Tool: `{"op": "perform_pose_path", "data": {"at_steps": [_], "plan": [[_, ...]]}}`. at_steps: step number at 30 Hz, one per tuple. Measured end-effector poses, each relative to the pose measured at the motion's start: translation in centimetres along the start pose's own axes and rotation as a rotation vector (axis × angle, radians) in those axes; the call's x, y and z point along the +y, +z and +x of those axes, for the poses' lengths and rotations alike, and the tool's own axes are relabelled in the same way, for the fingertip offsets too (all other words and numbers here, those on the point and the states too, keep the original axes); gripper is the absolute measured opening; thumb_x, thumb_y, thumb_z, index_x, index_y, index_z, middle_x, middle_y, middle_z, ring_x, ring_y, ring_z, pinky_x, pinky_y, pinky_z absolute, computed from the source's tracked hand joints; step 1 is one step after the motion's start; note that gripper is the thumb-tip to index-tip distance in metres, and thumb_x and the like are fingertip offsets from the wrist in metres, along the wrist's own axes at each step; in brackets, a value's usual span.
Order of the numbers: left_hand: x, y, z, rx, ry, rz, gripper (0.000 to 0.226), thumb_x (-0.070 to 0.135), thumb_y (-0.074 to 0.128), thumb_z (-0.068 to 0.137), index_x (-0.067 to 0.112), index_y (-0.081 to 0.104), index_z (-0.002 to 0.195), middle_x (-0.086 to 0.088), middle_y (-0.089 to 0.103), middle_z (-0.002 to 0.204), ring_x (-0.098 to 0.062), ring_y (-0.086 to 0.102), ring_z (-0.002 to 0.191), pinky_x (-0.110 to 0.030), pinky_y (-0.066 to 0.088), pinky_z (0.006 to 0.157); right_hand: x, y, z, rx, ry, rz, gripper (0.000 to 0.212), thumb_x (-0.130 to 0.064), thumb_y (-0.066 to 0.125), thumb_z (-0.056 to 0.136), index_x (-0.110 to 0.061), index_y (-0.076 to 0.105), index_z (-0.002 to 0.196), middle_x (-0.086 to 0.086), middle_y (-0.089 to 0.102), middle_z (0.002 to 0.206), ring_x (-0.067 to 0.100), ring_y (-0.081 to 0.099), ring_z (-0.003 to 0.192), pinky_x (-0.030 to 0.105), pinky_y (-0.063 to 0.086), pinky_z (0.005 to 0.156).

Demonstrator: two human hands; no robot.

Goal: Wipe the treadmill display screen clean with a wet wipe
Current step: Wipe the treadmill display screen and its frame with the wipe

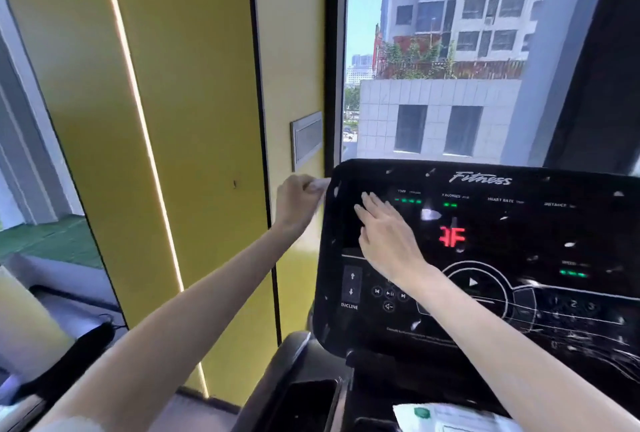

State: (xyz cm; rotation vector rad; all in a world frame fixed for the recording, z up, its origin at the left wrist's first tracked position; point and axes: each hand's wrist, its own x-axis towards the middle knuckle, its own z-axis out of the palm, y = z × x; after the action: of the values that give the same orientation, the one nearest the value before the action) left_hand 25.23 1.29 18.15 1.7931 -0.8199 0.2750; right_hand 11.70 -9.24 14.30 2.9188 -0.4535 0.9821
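- Two hands at the display screen (519,230).
- My left hand (298,201) pinches the wet wipe (320,185) at its left edge.
- My right hand (386,234) lies flat on it, fingers straight.

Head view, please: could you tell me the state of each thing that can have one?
Display screen: powered on, red and green figures lit, flecked with white marks.
Wet wipe: bunched, held at the display screen's left edge.
Left hand: pinches the wet wipe.
Right hand: fingers straight, flat on the display screen's upper left.
Wipe packet: lies below the display screen; open or sealed, cannot tell.
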Motion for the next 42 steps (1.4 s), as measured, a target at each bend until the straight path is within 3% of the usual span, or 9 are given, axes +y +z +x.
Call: {"op": "perform_pose_path", "data": {"at_steps": [4, 11, 17, 20, 24, 29, 32, 36, 42], "plan": [[0.2, 1.8, 2.9, -0.025, 0.514, 0.372, 0.01, 0.001, 0.057, 0.087, 0.0, 0.064, 0.094, -0.015, 0.06, 0.094, -0.026, 0.057, 0.083, -0.035, 0.052, 0.065, -0.3, 1.6, 1.1, -0.107, 0.01, -0.288, 0.064, -0.01, 0.036, 0.091, -0.004, 0.007, 0.148, 0.013, 0.0, 0.156, 0.023, -0.001, 0.144, 0.039, -0.001, 0.117], [-4.6, 2.3, 0.8, -0.296, 0.948, 0.539, 0.032, -0.007, 0.059, 0.073, 0.001, 0.061, 0.104, -0.015, 0.057, 0.093, -0.026, 0.047, 0.085, -0.035, 0.047, 0.055, 0.5, 1.9, 0.7, -0.121, -0.059, -0.335, 0.077, 0.0, 0.051, 0.082, -0.001, 0.009, 0.147, 0.016, 0.0, 0.156, 0.025, -0.002, 0.144, 0.04, -0.007, 0.115], [-1.8, 3.5, 3.7, -0.11, 0.726, 0.361, 0.013, 0.002, 0.056, 0.084, -0.003, 0.065, 0.092, -0.018, 0.057, 0.083, -0.033, 0.057, 0.075, -0.037, 0.052, 0.057, 1.1, 2.8, 1.1, -0.08, -0.089, -0.375, 0.083, 0.004, 0.07, 0.06, 0.005, 0.038, 0.137, 0.023, 0.033, 0.146, 0.033, 0.032, 0.136, 0.048, 0.022, 0.112], [-2.9, 3.0, 2.8, -0.26, 0.836, 0.413, 0.017, -0.005, 0.059, 0.082, 0.0, 0.065, 0.097, -0.016, 0.058, 0.089, -0.03, 0.056, 0.08, -0.039, 0.052, 0.062, 1.1, 2.9, 1.0, -0.051, -0.094, -0.322, 0.084, 0.005, 0.072, 0.059, 0.006, 0.038, 0.136, 0.022, 0.033, 0.146, 0.033, 0.031, 0.136, 0.047, 0.021, 0.113], [-1.3, 2.7, 4.8, -0.082, 0.605, 0.289, 0.018, 0.002, 0.053, 0.089, -0.003, 0.066, 0.1, -0.017, 0.058, 0.088, -0.029, 0.058, 0.076, -0.04, 0.052, 0.068, 1.3, 3.0, 1.0, -0.016, -0.105, -0.339, 0.082, 0.004, 0.071, 0.061, 0.006, 0.038, 0.137, 0.022, 0.033, 0.146, 0.033, 0.032, 0.136, 0.046, 0.023, 0.113], [-1.5, 2.4, 3.2, -0.278, 0.758, 0.387, 0.023, 0.005, 0.046, 0.089, -0.003, 0.065, 0.1, -0.017, 0.059, 0.09, -0.031, 0.058, 0.079, -0.038, 0.051, 0.067, 1.5, 3.3, 0.8, 0.033, -0.136, -0.376, 0.072, 0.003, 0.063, 0.065, 0.008, 0.041, 0.134, 0.024, 0.039, 0.142, 0.033, 0.038, 0.132, 0.046, 0.028, 0.111], [-1.5, 2.6, 3.9, -0.096, 0.595, 0.292, 0.02, -0.001, 0.053, 0.087, -0.002, 0.065, 0.102, -0.016, 0.059, 0.092, -0.025, 0.058, 0.08, -0.038, 0.051, 0.072, 1.3, 3.6, 0.8, 0.072, -0.155, -0.401, 0.066, 0.005, 0.052, 0.069, 0.009, 0.041, 0.133, 0.025, 0.039, 0.142, 0.034, 0.039, 0.132, 0.044, 0.028, 0.111], [-1.9, 2.7, 1.5, -0.281, 0.727, 0.358, 0.017, -0.003, 0.056, 0.085, -0.002, 0.065, 0.1, -0.016, 0.058, 0.091, -0.029, 0.058, 0.078, -0.035, 0.049, 0.068, 1.2, 3.7, 0.8, 0.06, -0.155, -0.476, 0.062, -0.003, 0.053, 0.074, 0.007, 0.041, 0.134, 0.023, 0.039, 0.142, 0.032, 0.037, 0.133, 0.043, 0.031, 0.11], [-1.7, 3.0, 2.5, -0.165, 0.581, 0.282, 0.018, -0.002, 0.053, 0.088, -0.001, 0.063, 0.103, -0.014, 0.055, 0.095, -0.023, 0.055, 0.083, -0.024, 0.044, 0.076, 1.3, 3.1, 0.8, 0.056, -0.169, -0.485, 0.059, -0.004, 0.042, 0.077, 0.005, 0.038, 0.136, 0.022, 0.036, 0.144, 0.031, 0.036, 0.134, 0.04, 0.028, 0.112]]}}
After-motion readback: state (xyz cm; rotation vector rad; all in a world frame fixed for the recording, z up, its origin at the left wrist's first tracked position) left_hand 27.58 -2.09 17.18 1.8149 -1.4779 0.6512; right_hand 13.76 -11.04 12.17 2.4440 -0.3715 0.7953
